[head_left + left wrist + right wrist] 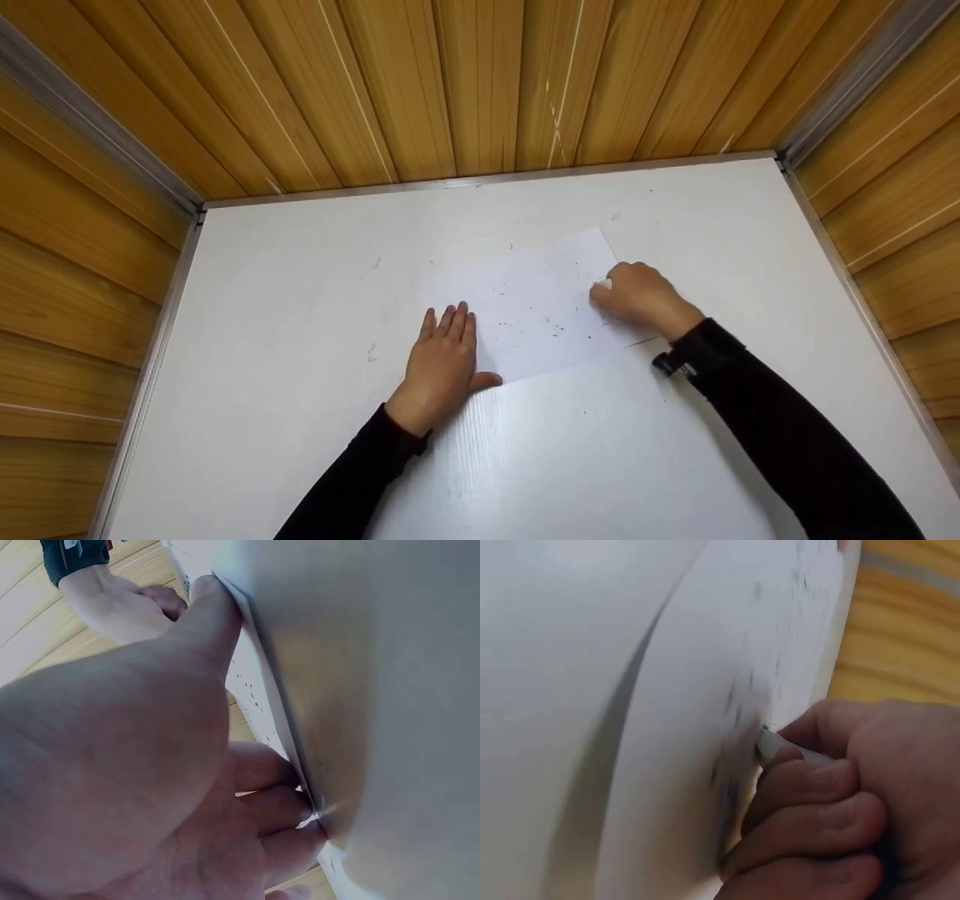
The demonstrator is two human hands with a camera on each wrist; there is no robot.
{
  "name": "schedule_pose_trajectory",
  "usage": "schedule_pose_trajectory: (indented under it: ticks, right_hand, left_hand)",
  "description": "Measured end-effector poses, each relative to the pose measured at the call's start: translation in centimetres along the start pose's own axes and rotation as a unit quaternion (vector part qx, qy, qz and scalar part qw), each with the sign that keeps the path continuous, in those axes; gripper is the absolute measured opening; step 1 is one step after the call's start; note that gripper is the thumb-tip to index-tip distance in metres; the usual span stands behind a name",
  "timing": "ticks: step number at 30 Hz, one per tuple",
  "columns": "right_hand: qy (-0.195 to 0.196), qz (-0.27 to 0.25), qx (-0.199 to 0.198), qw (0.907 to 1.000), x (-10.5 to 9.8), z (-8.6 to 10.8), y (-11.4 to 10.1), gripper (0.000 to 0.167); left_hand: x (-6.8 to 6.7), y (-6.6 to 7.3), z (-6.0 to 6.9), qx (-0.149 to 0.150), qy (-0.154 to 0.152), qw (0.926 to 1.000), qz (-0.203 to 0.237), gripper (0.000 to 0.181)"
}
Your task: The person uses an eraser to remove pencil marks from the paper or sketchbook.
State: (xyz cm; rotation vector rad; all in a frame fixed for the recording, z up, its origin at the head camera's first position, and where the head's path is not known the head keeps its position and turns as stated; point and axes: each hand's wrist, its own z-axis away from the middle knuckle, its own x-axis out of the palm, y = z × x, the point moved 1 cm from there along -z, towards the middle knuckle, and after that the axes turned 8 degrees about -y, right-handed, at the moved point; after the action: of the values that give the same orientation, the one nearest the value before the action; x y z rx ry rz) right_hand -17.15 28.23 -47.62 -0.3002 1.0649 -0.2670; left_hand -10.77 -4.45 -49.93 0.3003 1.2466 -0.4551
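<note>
A white sheet of paper (536, 300) lies on the white table, scattered with small dark crumbs (559, 328). My left hand (442, 356) presses flat on its left side, fingers straight and thumb spread along the near edge. Near the paper's right edge, my right hand (637, 296) pinches a white eraser (776, 746) between thumb and curled fingers. In the right wrist view the eraser's darkened tip meets the paper (682, 712), whose near edge lifts slightly off the table. Most of the eraser is hidden inside the fingers.
The white tabletop (285, 300) carries a few grey smudges (371, 352) left of the paper. Wood-patterned panels (480, 82) rise behind the table and on both sides. A black band with a small device (675, 365) sits on the right wrist.
</note>
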Motion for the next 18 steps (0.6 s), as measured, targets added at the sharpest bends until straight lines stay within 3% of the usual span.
schedule_pose_trajectory:
  ticks: [3,7,12,15,18]
  right_hand:
    - [-0.007,0.005,0.008,0.9999,-0.8,0.3,1.1,0.044]
    - [-0.007,-0.012,-0.001,0.9999,-0.1,0.3,-0.1,0.042]
    - [-0.017,-0.022,-0.037,0.999,1.6,-0.2,-5.6,0.049]
    - [-0.023,0.003,-0.068,0.9974,2.6,-1.2,-9.8,0.052]
    - [-0.023,0.033,-0.093,0.9949,3.7,-2.7,-12.6,0.051]
  left_hand:
    - [-0.1,-0.1,0.0,-0.004,-0.002,1.0,0.004,0.117]
    - [0.0,-0.2,0.2,-0.005,-0.015,0.9999,0.007,0.118]
    - [-0.1,-0.3,0.2,-0.009,-0.019,0.9998,0.006,0.119]
    - [-0.2,-0.2,0.0,-0.01,-0.009,0.9999,0.005,0.119]
    - [0.0,0.0,-0.1,-0.006,0.005,1.0,0.001,0.117]
